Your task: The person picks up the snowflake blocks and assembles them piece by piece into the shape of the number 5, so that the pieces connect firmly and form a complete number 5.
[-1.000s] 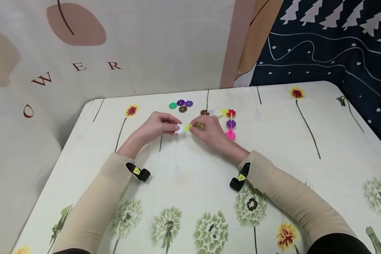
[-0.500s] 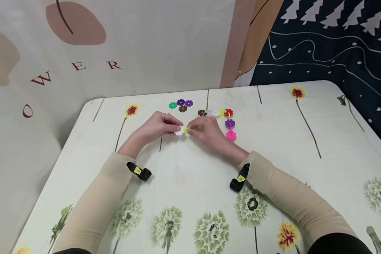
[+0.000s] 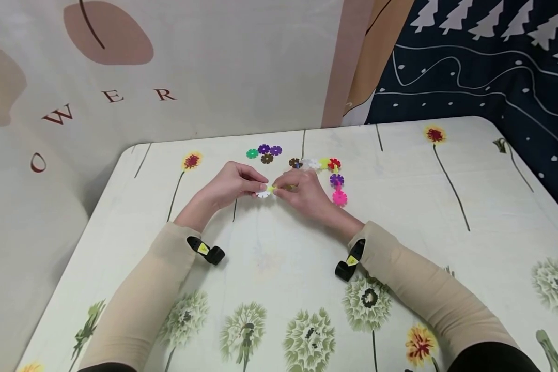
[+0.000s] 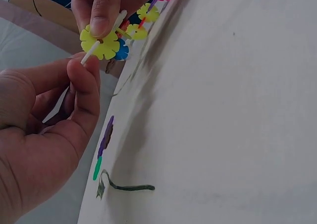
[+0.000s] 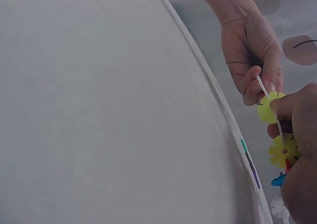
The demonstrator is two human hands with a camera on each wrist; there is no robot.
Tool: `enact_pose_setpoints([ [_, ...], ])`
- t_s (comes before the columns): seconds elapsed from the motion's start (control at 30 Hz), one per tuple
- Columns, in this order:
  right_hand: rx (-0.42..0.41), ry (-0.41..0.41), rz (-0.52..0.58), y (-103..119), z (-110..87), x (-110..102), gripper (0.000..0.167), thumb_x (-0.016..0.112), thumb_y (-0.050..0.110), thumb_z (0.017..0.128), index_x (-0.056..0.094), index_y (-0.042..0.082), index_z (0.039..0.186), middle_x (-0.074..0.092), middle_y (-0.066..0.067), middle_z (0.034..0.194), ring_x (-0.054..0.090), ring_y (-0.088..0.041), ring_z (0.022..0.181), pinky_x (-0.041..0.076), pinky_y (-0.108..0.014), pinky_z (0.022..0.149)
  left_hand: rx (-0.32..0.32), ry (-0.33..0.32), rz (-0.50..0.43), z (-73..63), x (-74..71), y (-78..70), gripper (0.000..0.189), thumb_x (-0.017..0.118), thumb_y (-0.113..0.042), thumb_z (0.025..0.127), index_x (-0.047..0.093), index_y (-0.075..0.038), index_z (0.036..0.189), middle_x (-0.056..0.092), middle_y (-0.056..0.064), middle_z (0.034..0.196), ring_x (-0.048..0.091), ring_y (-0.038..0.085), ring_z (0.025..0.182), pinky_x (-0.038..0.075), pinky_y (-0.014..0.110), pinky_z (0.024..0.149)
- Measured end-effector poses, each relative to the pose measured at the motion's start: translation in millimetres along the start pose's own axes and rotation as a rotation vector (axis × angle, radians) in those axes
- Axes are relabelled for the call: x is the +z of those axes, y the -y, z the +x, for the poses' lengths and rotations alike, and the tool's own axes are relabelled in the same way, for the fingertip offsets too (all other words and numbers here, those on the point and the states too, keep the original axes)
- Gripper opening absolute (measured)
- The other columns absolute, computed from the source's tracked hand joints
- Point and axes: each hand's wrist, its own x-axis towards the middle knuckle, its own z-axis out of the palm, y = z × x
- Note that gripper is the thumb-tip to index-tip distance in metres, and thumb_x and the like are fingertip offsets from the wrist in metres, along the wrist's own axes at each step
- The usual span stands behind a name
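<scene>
My left hand (image 3: pixel 234 183) pinches a white notched plastic snowflake disc (image 3: pixel 263 195) between thumb and fingers. In the left wrist view this white disc stands edge-on, its edge overlapping the face of a yellow snowflake disc (image 4: pixel 101 43). My right hand (image 3: pixel 304 191) pinches that yellow disc from the other side. Behind it runs a chain of linked discs, with another yellow disc (image 5: pixel 283 150) and a blue disc (image 5: pixel 278 180) in the right wrist view. The chain bends round past a brown disc (image 3: pixel 295 163), a red disc (image 3: pixel 334 164), a purple disc (image 3: pixel 337 180) and a pink disc (image 3: pixel 339 198).
Beyond the hands lies a small group of discs: a green disc (image 3: pixel 252 153), two purple discs (image 3: pixel 263 149) and a brown disc (image 3: pixel 267 158). The table (image 3: pixel 269 248) has a flower-printed cloth. A printed curtain (image 3: pixel 242 67) hangs along its far edge.
The white disc and the yellow disc have come together, the right hand shifting slightly left. The white disc has tilted flatter. The chain's far part has shifted a little left.
</scene>
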Motion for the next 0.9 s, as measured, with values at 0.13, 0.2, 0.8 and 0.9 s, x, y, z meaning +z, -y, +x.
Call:
enact_pose_setpoints([
  [0.13, 0.001, 0.006, 0.007, 2.2, 1.2, 0.0, 0.007, 0.080, -0.004, 0.085, 0.079, -0.002, 0.092, 0.077, -0.013, 0.094, 0.071, -0.026, 0.090, 0.057, -0.037, 0.085, -0.001, 0.002, 0.024, -1.6, -1.6, -2.2, 0.022, 0.071, 0.007, 0.092, 0.068, 0.017, 0.111, 0.070, 0.013, 0.093, 0.062, 0.017, 0.067, 0.058, 0.025, 0.065],
  [0.2, -0.001, 0.008, 0.010, 2.7, 1.7, -0.1, 0.007, 0.080, -0.004, 0.085, 0.079, -0.002, 0.092, 0.077, -0.013, 0.094, 0.071, -0.027, 0.091, 0.056, -0.037, 0.086, 0.012, 0.010, 0.042, -2.3, -2.0, -4.0, 0.021, 0.072, 0.007, 0.092, 0.069, 0.017, 0.110, 0.070, 0.013, 0.092, 0.063, 0.016, 0.067, 0.058, 0.026, 0.066],
  [0.8, 0.207, 0.103, 0.001, 7.4, 1.3, -3.5, 0.008, 0.077, 0.003, 0.091, 0.077, 0.000, 0.099, 0.076, -0.011, 0.101, 0.070, -0.025, 0.100, 0.054, -0.037, 0.093, -0.008, 0.086, 0.051, 6.5, -23.9, -9.0, 0.032, 0.068, -0.001, 0.097, 0.063, 0.015, 0.124, 0.070, 0.015, 0.104, 0.068, 0.020, 0.085, 0.059, 0.031, 0.083],
  [0.9, 0.249, 0.117, 0.012, 6.4, 0.3, -3.7, 0.007, 0.076, 0.004, 0.092, 0.076, 0.001, 0.099, 0.075, -0.010, 0.100, 0.069, -0.024, 0.099, 0.054, -0.036, 0.092, -0.006, -0.049, 0.020, 14.9, -31.2, -4.7, 0.035, 0.068, -0.002, 0.098, 0.062, 0.013, 0.128, 0.070, 0.017, 0.111, 0.070, 0.021, 0.090, 0.059, 0.030, 0.086],
])
